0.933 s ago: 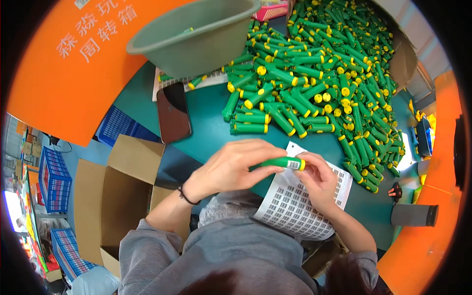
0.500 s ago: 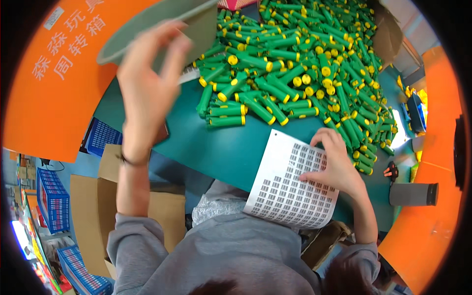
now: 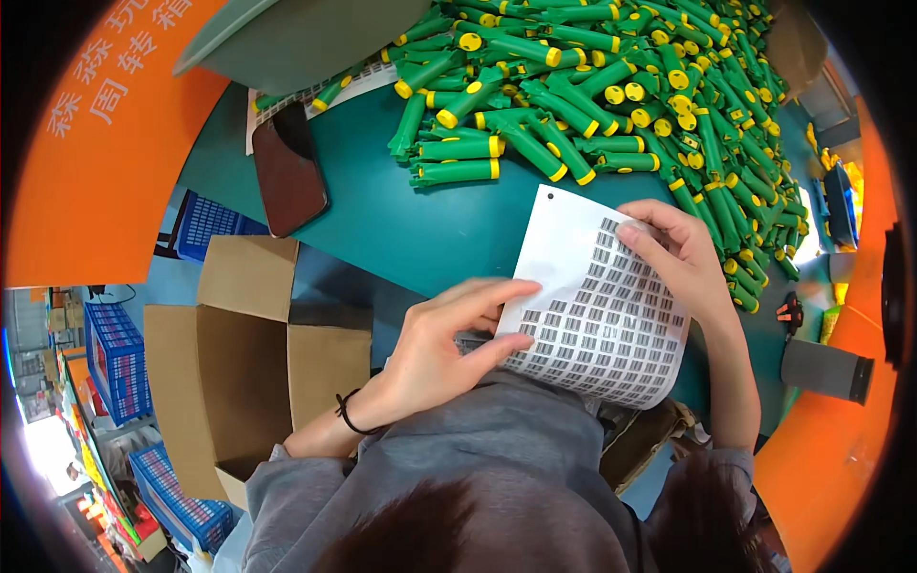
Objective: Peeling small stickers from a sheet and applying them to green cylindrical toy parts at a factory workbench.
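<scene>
A white sheet of labels [image 3: 611, 320], printed with rows of small dark barcode-like marks, curves in front of me at the near table edge. My right hand [image 3: 673, 248] grips its upper right edge, thumb on the printed face and fingers behind. At the sheet's left edge is my left hand [image 3: 454, 334], its index finger and thumb stretched out and apart over the paper. Nothing shows between those fingertips. The upper left part of the sheet is blank, with a dark dot at its corner. Beyond it lies a big heap of green tubes with yellow ends [image 3: 573, 105].
A dark phone [image 3: 289, 172] lies left on the green table [image 3: 401, 239], beside another printed sheet [image 3: 358, 86] and a grey-green tub [image 3: 306, 48]. An open cardboard box [image 3: 244, 382] stands at lower left. A grey cylinder [image 3: 826, 371] and scissors [image 3: 790, 313] are at right.
My left hand has come down from beside the tub to the left edge of the label sheet. The phone is now uncovered. My right hand still holds the sheet, gripping nearer its top edge.
</scene>
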Demonstrator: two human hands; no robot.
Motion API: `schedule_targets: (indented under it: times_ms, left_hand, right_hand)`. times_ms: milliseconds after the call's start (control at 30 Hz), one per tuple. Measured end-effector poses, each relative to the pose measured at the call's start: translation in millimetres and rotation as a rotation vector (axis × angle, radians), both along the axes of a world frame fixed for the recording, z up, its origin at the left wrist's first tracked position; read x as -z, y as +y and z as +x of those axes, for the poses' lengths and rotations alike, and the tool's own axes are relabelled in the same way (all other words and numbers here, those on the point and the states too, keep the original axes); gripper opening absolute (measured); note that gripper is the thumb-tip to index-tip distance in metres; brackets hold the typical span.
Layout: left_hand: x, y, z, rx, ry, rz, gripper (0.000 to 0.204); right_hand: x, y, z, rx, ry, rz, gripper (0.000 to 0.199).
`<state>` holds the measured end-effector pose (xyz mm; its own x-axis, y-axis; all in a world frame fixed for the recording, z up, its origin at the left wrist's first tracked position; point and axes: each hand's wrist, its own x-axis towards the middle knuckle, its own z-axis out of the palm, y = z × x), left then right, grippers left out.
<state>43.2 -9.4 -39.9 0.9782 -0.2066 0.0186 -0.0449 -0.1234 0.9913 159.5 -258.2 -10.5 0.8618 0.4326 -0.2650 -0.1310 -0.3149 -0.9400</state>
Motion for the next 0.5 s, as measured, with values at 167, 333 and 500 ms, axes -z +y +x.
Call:
schedule_targets:
  times_ms: [167,333,500]
  left_hand:
    - [6,1,-10,-0.079,0.218,-0.295,0.038]
    - [13,-1,-13,-0.208,-0.026,-0.116,0.036]
    - [-3,9,-3,-0.114,-0.068,0.16,0.033]
  right_hand:
    - [-14,31,-29,-0.025,-0.968,-0.39,0.044]
    - [7,47,-53,-0.37,-0.772,-0.326,0.056]
    - [24,46,-51,-0.367,-0.835,-0.321,0.061]
